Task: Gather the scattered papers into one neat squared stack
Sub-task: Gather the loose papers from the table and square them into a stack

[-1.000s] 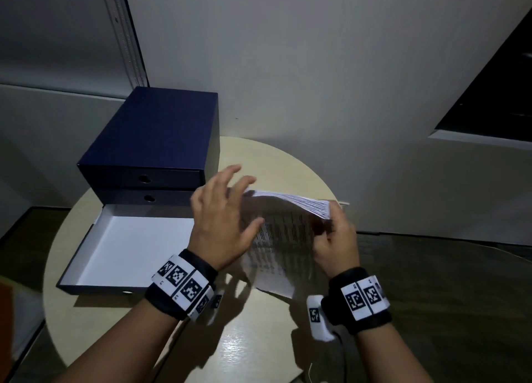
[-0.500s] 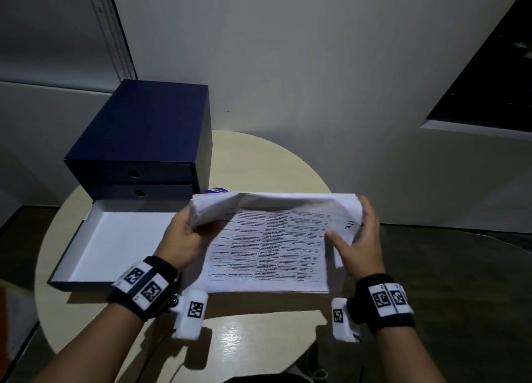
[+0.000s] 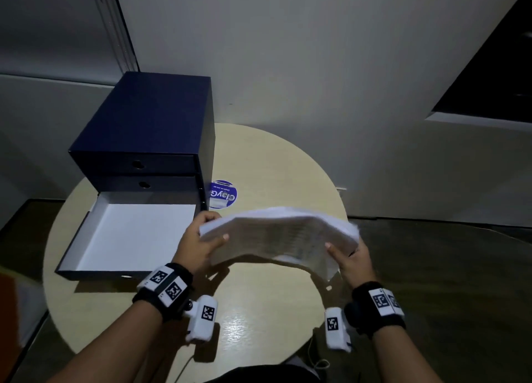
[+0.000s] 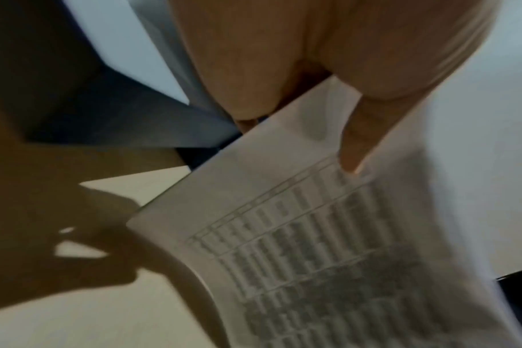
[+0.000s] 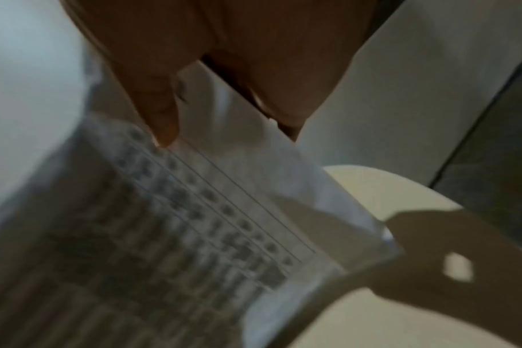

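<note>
A thick stack of white printed papers hangs in the air above the round table, arched upward in the middle. My left hand grips its left edge, thumb on top. My right hand grips the right edge the same way. In the left wrist view the thumb presses on the printed sheet of the papers. In the right wrist view the papers are blurred, with the thumb on top and fingers underneath.
A dark blue drawer box stands at the table's back left, its lowest drawer pulled out with a white inside. A round blue sticker lies beside the box. The table's right edge borders a dark floor.
The stack has been lifted off the table and tipped flatter, bowing upward between both hands. Half a second ago it stood on its lower edge on the table. The view has shifted.
</note>
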Demonstrator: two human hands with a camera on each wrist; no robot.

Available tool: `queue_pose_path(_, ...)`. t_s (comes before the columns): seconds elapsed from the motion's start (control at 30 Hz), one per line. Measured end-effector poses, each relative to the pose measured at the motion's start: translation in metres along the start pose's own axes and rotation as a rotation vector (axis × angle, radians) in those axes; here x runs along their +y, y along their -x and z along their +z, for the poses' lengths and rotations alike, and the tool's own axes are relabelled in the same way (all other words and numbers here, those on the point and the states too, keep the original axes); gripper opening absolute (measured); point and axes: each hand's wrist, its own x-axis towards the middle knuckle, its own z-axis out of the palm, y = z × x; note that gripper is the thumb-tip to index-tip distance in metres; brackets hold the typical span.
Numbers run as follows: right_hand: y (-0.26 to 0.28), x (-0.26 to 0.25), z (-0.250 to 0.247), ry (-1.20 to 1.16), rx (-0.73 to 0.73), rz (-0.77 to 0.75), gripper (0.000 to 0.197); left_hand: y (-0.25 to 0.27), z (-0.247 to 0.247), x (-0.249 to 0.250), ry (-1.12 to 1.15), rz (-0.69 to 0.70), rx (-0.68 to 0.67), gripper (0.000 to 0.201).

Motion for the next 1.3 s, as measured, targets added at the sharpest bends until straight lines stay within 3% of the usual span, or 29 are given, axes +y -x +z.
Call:
queue_pose_path(0.2, 0.004, 0.013, 0.001, 0.007, 0.082, 0.048, 0.026, 0.004, 0.01, -0.01, -0.134, -0.084, 0.021, 0.022)
queue_pose_path(0.4, 0.014, 0.005, 0.002, -0.128, 0.129, 0.061, 0.032, 0.013, 0.006, -0.003, -0.062, -0.024, 0.007, 0.034)
queue_pose_path(0.57, 0.001, -0.006, 0.01, -0.072, 0.309, 0.007, 0.011, 0.004, 0.014, 0.013, 0.026, 0.037, 0.126, 0.008)
queue_pose_path(0.7, -0.006, -0.006, 0.012, -0.033, 0.35, 0.0, 0.006, -0.004, 0.019, 0.015, -0.101, 0.012, 0.182, 0.015)
queue_pose_path(0.87, -0.006, -0.003, 0.01, 0.012, 0.296, -0.009, 0.01, -0.004, 0.018, 0.014, -0.05, 0.007, 0.17, 0.016)
queue_pose_path(0.93, -0.001, -0.001, 0.004, -0.053, 0.197, -0.017, 0.044, -0.002, 0.015, 0.014, 0.022, 0.032, 0.123, 0.018)
queue_pose_path(1.0, 0.005, 0.004, -0.002, -0.095, 0.08, 0.039, 0.063, -0.001, 0.009, 0.007, 0.029, 0.061, 0.043, 0.043)
queue_pose_path(1.1, 0.011, 0.012, -0.007, 0.112, 0.056, 0.122, 0.043, -0.002, 0.002, 0.0, -0.037, 0.07, -0.029, 0.064)
queue_pose_path(1.2, 0.009, -0.002, -0.004, 0.247, 0.079, 0.118, 0.027, -0.005, 0.0, 0.011, -0.18, 0.189, 0.018, 0.061)
queue_pose_path(1.3, 0.002, -0.041, 0.004, 0.444, 0.044, -0.148, 0.036, -0.01, 0.01, 0.04, -0.568, 0.411, 0.01, 0.062)
